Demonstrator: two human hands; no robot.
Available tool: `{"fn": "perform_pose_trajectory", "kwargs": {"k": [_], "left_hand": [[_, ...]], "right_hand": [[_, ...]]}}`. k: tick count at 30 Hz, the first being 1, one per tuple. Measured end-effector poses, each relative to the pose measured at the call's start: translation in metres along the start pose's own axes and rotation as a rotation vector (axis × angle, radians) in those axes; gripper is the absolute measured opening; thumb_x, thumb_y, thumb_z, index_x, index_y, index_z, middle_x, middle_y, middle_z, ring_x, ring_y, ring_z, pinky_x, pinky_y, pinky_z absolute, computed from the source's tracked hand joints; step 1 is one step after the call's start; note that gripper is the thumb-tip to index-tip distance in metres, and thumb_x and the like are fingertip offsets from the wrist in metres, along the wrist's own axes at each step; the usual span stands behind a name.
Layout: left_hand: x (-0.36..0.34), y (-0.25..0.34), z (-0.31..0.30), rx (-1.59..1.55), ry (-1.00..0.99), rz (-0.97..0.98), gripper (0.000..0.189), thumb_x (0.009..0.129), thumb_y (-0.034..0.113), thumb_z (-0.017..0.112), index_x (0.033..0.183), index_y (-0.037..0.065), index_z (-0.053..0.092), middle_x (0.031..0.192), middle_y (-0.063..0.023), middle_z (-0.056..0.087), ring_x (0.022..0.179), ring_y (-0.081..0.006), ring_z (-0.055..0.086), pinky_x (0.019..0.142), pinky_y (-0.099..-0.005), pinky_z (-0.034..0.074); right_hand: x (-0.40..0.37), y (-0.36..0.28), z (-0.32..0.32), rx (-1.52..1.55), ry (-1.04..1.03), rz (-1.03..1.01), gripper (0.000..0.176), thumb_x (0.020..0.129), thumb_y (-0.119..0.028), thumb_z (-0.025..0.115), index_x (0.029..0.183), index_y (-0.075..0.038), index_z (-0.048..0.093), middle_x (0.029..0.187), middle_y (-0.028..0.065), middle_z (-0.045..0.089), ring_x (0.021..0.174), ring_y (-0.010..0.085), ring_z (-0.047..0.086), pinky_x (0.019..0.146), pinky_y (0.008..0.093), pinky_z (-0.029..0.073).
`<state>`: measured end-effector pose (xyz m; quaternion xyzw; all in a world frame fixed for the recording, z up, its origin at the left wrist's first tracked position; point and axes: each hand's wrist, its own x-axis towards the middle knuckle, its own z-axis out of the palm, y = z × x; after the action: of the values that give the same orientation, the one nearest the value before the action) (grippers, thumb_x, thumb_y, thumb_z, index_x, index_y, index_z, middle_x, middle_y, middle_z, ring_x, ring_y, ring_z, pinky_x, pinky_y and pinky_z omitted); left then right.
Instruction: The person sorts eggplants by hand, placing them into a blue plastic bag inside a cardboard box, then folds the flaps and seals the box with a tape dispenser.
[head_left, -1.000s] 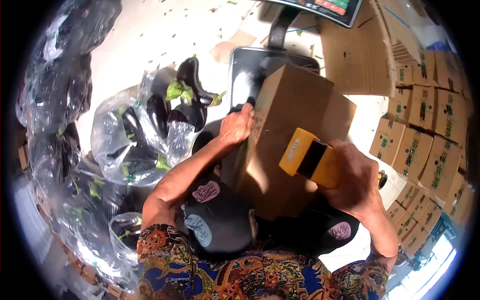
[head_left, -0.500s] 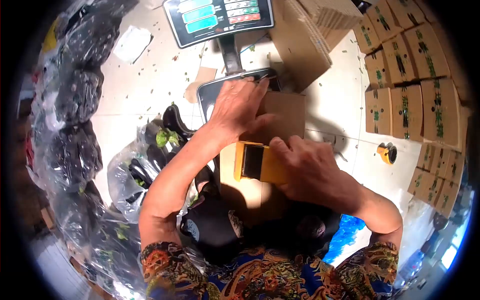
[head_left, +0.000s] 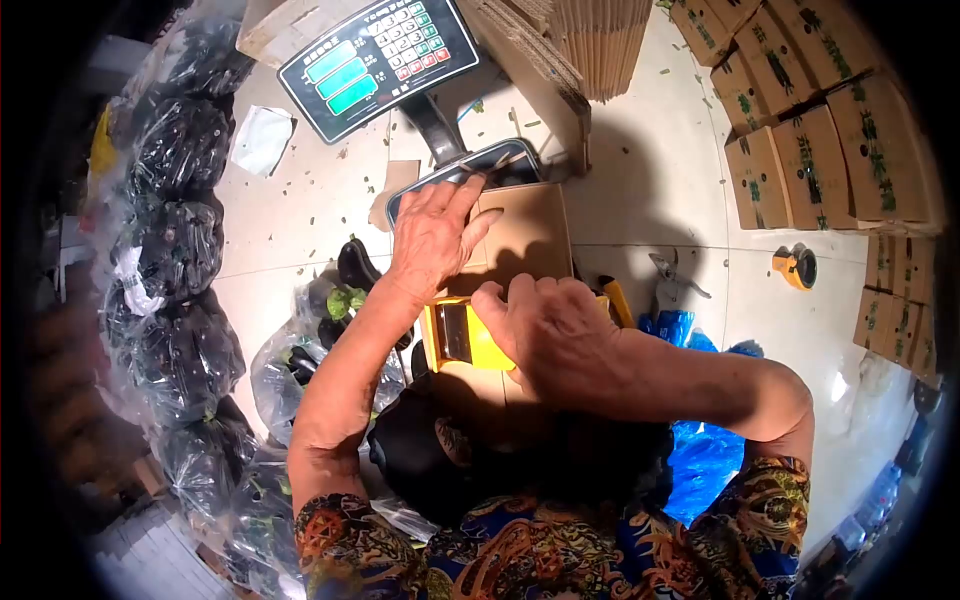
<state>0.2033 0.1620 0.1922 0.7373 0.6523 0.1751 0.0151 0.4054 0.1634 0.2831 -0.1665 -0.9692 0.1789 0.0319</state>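
My left hand lies with fingers spread on the far left part of a cardboard box, its fingertips by the scale platform's edge. The box stands in front of me, partly over the black-rimmed scale platform. In my right hand is a yellow tape dispenser, held across the near part of the box top. Its dark opening faces left. Whether tape is stuck to the box at this spot, I cannot make out. Shadows from my hands fall on the cardboard.
Behind the box stands the scale's display. Clear bags of eggplants line the left, with an open bag nearer. Flat cardboard leans at the back. Stacked boxes, pruning shears and blue plastic are right.
The camera view has turned, so the scale and boxes appear shifted and tilted. My left hand's fingers are spread wider, and the tape dispenser appears further left.
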Motion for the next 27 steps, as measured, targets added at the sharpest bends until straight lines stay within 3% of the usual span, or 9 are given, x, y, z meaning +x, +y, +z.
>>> {"fn": "perform_pose_trajectory", "kwargs": {"k": [2,6,9,10,11,16,22,25,27], "left_hand": [[0.003,0.003,0.003,0.033,0.036,0.014,0.03,0.088,0.035,0.061,0.103,0.01,0.063,0.086,-0.0086,0.06,0.083,-0.0282,0.057,0.075,-0.0403,0.039],[0.008,0.006,0.007,0.135,0.075,0.042,0.021,0.088,0.03,0.062,0.091,0.009,0.061,0.08,-0.0094,0.059,0.078,-0.0276,0.057,0.071,-0.0384,0.041],[0.006,0.004,0.007,0.114,0.104,0.054,0.022,0.088,0.03,0.062,0.09,0.009,0.061,0.078,-0.0089,0.059,0.076,-0.0274,0.057,0.071,-0.0388,0.041],[0.005,0.005,0.006,0.117,0.098,0.042,0.022,0.087,0.03,0.063,0.09,0.008,0.062,0.077,-0.008,0.059,0.074,-0.0272,0.057,0.07,-0.039,0.041],[0.004,0.005,0.005,0.104,0.103,0.043,0.022,0.087,0.03,0.064,0.09,0.008,0.062,0.077,-0.008,0.06,0.074,-0.0272,0.058,0.07,-0.039,0.041],[0.002,0.004,0.005,0.039,0.129,0.026,0.022,0.086,0.03,0.066,0.089,0.008,0.064,0.076,-0.0077,0.06,0.076,-0.0266,0.058,0.071,-0.0391,0.042],[0.003,0.003,0.007,0.033,0.148,0.021,0.021,0.086,0.029,0.066,0.088,0.008,0.066,0.076,-0.0065,0.061,0.078,-0.0246,0.059,0.072,-0.0368,0.043],[0.002,0.0,0.007,0.018,0.137,0.023,0.022,0.086,0.029,0.066,0.09,0.007,0.067,0.076,-0.0065,0.062,0.077,-0.0258,0.059,0.072,-0.0376,0.042],[-0.001,-0.003,0.004,-0.085,0.111,-0.021,0.021,0.088,0.026,0.065,0.096,0.007,0.067,0.086,-0.0087,0.064,0.082,-0.0262,0.061,0.078,-0.0375,0.044]], "right_hand": [[-0.002,0.002,-0.002,-0.025,-0.011,-0.029,0.04,0.07,-0.021,0.065,0.099,0.004,0.054,0.076,0.0111,0.056,0.065,0.0187,0.057,0.05,0.0321,0.043],[-0.001,0.006,0.0,-0.021,0.107,-0.072,0.05,0.058,-0.018,0.075,0.096,0.003,0.049,0.07,0.0136,0.053,0.057,0.0244,0.058,0.046,0.0365,0.044],[0.006,0.014,0.0,0.207,0.006,-0.017,0.051,0.061,-0.015,0.075,0.102,0.001,0.051,0.075,0.0185,0.057,0.064,0.0317,0.06,0.054,0.0426,0.047],[0.004,0.015,-0.008,0.234,-0.082,0.027,0.035,0.066,-0.004,0.064,0.098,0.001,0.052,0.08,0.0154,0.062,0.077,0.0296,0.064,0.061,0.0406,0.049],[0.0,0.017,-0.013,0.226,-0.041,0.004,0.034,0.068,-0.004,0.064,0.099,0.0,0.052,0.081,0.0166,0.062,0.075,0.0309,0.064,0.063,0.0411,0.05],[-0.015,0.031,-0.03,0.134,-0.29,0.193,0.039,0.07,-0.01,0.071,0.105,-0.004,0.052,0.086,0.0189,0.062,0.074,0.0339,0.064,0.064,0.0438,0.052],[-0.089,0.092,-0.002,0.077,-0.12,0.168,0.058,0.066,-0.022,0.08,0.115,-0.008,0.051,0.088,0.0194,0.06,0.075,0.0375,0.063,0.067,0.0451,0.053],[-0.107,0.115,0.01,0.095,-0.12,0.199,0.06,0.066,-0.025,0.08,0.116,-0.007,0.052,0.088,0.0183,0.06,0.079,0.0391,0.062,0.069,0.0461,0.052],[-0.12,0.121,0.016,0.143,-0.118,0.317,0.056,0.067,-0.024,0.076,0.115,-0.006,0.053,0.091,0.018,0.06,0.088,0.0388,0.061,0.077,0.0456,0.051]]}}
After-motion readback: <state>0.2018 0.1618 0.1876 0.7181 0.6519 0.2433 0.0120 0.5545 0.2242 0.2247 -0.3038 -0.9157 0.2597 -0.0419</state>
